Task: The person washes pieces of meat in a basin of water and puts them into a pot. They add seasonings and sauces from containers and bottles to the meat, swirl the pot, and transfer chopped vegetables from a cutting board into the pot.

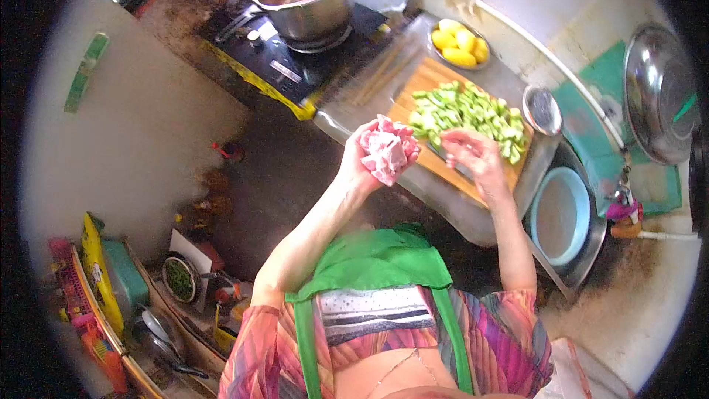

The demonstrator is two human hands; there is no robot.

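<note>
Partly hidden, left hand [357, 161] cupped around raw meat [388, 152]; right hand [476, 159] loosely curled, blurred, near chopped greens [461, 109].

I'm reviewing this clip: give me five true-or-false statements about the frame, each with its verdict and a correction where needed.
1. The left hand holds pieces of raw meat. True.

2. The chopped green vegetable lies in a blue basin. False: the chopped green vegetable lies on the wooden cutting board.

3. The metal pot stands on the black cooktop. True.

4. The right hand grips the raw meat too. False: the right hand is apart from it, over the cutting board.

5. The person's apron is blue. False: the apron is green.
</note>
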